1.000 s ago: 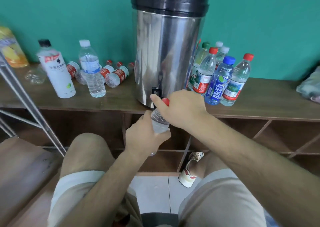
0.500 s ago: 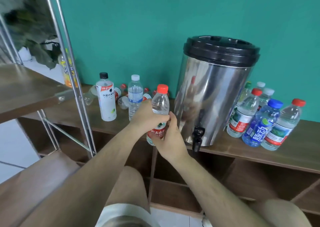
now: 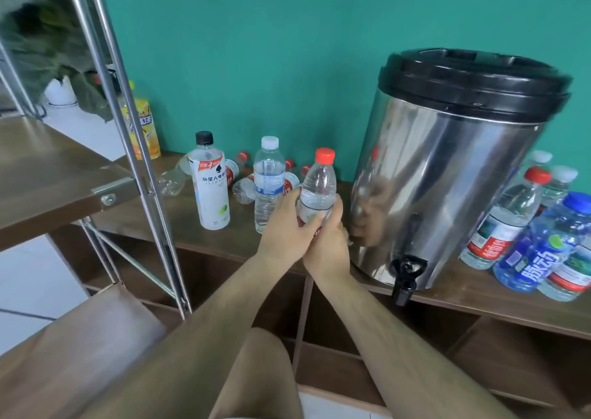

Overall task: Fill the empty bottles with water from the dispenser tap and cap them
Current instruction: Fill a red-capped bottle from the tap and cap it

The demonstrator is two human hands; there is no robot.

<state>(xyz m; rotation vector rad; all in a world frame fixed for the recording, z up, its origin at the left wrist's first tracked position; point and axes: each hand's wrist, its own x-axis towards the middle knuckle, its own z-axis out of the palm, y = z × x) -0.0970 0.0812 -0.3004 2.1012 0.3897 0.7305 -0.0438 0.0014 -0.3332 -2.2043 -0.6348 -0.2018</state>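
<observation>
Both hands are gripping the red-capped bottle (image 3: 318, 188), holding it upright over the table (image 3: 236, 236). The left hand (image 3: 284, 226) is wrapping its left side and the right hand (image 3: 326, 242) is clutching lower down. It's sitting just left of the dispenser (image 3: 447, 169), with the tap (image 3: 406, 271) lying down-right, nearer the right hand. Its own label is hiding under the fingers. The white bottle (image 3: 209, 182) is showing 外星人 and the blue bottle (image 3: 540, 252) 脉动.

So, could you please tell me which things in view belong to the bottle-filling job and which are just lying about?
For the job: clear plastic bottle with red cap, gripped by left hand and right hand; stainless steel dispenser with black lid; its black tap; seemingly empty red-capped bottles lying by the wall.
Lying about: yellow drink bottle; silver metal rack; crumpled clear plastic.
</observation>
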